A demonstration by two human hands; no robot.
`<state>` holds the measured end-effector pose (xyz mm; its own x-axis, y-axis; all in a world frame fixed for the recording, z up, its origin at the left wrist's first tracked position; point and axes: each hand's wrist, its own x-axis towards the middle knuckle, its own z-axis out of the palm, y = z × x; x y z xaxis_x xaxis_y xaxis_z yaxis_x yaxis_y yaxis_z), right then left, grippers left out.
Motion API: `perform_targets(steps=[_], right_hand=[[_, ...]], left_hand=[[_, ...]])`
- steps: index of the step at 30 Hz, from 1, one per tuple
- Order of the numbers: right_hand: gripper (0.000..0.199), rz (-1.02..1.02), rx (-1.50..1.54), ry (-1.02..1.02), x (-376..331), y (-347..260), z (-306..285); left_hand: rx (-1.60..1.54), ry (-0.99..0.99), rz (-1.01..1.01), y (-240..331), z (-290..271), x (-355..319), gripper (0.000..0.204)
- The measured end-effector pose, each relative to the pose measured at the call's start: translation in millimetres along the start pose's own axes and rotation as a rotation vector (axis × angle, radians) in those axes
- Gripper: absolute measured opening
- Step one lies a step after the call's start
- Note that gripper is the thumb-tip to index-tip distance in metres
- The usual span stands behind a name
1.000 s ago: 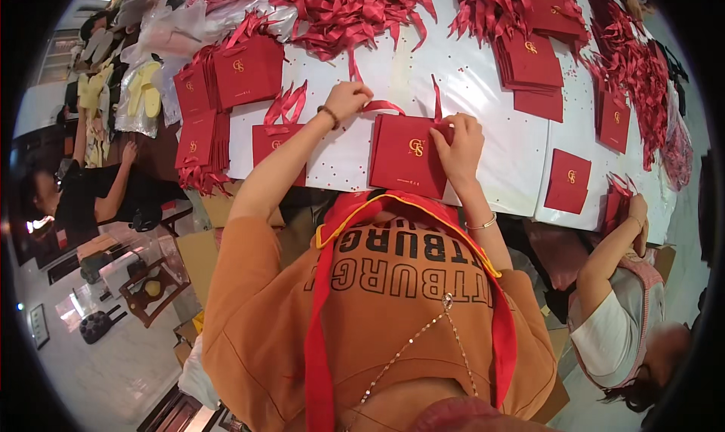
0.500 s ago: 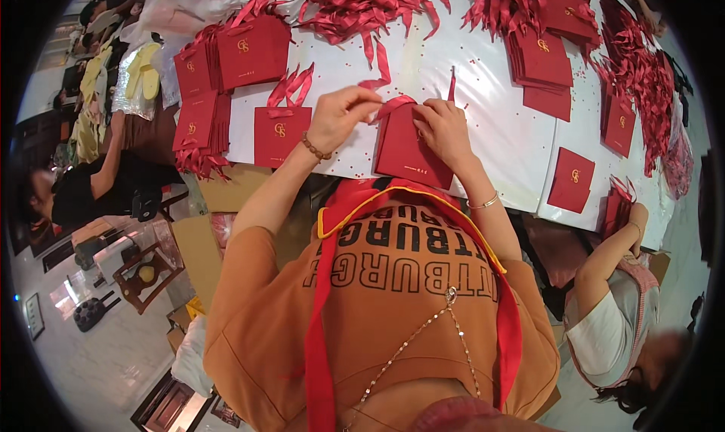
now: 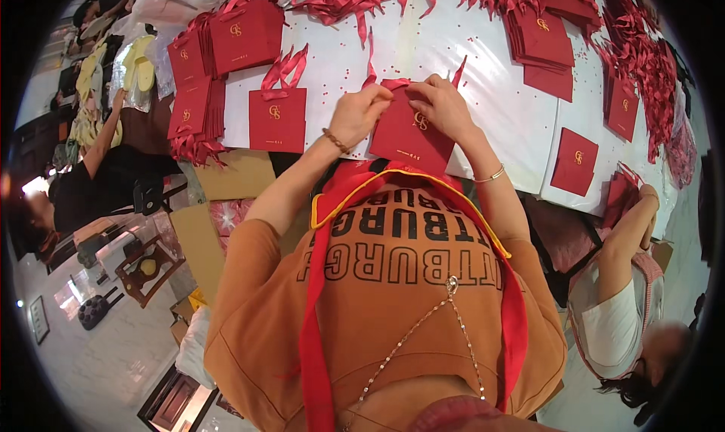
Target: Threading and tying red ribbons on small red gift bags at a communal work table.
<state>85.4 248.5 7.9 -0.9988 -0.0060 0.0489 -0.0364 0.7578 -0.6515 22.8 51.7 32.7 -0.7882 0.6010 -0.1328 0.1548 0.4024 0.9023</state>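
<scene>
indoors, red bag (image 3: 408, 141) over speckled white tabletop (image 3: 502, 141), pale veined floor (image 3: 113, 341)

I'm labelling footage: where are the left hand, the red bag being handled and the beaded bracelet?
Left hand (image 3: 358, 115), head view: its back.
Red bag (image 3: 406, 135), head view: front panel.
Beaded bracelet (image 3: 336, 141), head view: brown beads.

Yellow slippers (image 3: 139, 60) by clear plastic (image 3: 163, 50), upper left; wooden chair (image 3: 134, 280) on pale floor (image 3: 83, 364); brown cardboard (image 3: 198, 245) nearby.

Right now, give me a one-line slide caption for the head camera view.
Left hand and right hand handle a red ribbon at the top edge of a red bag.
</scene>
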Motion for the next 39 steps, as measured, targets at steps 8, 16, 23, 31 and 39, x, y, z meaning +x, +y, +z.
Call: perform_targets(steps=[8,16,23,31,39], right_hand=[[0.034,0.302,0.466,-0.184,7,10,-11],[0.038,0.419,0.459,-0.329,8,-1,-18],[0.049,0.313,0.585,-0.178,5,27,17],[0.046,0.320,0.557,-0.160,6,14,3],[0.045,0.415,0.443,-0.283,9,3,-6]], left_hand=[[0.147,0.061,0.043,-4,29,16,0.012],[0.045,0.110,0.044,-5,29,17,0.012],[0.005,0.219,-0.007,0,14,22,0.016],[0.152,0.099,0.050,3,26,14,0.013],[0.232,0.091,0.064,6,26,16,0.013]])
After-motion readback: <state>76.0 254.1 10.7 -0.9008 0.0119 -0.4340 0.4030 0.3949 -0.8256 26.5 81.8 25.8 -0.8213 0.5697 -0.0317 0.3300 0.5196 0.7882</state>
